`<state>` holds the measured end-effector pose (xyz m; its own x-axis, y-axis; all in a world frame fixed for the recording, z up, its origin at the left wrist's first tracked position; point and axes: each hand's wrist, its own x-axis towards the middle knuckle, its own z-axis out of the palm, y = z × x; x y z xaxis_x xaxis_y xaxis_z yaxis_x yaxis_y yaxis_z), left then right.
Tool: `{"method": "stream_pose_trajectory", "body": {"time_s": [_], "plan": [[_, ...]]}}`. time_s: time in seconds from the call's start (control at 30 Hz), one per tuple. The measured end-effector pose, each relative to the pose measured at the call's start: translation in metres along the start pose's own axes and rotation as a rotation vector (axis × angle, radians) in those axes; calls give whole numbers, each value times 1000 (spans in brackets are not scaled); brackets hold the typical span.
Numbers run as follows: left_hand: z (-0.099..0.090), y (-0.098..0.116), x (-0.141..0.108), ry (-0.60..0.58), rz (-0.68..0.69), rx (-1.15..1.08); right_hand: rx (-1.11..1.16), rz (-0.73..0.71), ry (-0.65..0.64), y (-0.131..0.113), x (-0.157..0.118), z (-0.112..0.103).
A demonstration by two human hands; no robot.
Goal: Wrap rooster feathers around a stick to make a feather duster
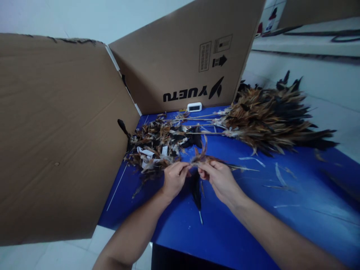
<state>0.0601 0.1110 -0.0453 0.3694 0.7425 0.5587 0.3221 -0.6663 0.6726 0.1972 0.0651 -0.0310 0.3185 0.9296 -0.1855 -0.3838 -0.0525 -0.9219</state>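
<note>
Between my two hands is a small bunch of brown feathers (200, 155), its tips spreading upward and to the right. My left hand (176, 178) pinches the left end of the bunch. Close beside it, my right hand (219, 180) grips the bunch with thumb and fingers pressed together. Below the hands a black feather (197, 193) points toward me, with a pale quill end on the blue table (180, 228). Just past my left hand lies a heap of loose brown and black feathers (157, 140) with white strips (145, 153) on it.
Several feather dusters (267, 116) with thin sticks lie at the back right, sticks toward the heap. Cardboard panels (56, 142) stand at the left and back. A small white digital display (194, 107) sits by the back panel. Clear strips (279, 174) lie on the right.
</note>
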Motion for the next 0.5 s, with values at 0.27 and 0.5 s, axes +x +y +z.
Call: {"method": "stream_pose_trajectory", "body": {"time_s": [0.27,0.5], "plan": [[-1,1,0,11,12,23,-114,-74,-57,6,-2,5],[1,-3,-3,14,231,238,-195,-146,36,11,0,4]]}}
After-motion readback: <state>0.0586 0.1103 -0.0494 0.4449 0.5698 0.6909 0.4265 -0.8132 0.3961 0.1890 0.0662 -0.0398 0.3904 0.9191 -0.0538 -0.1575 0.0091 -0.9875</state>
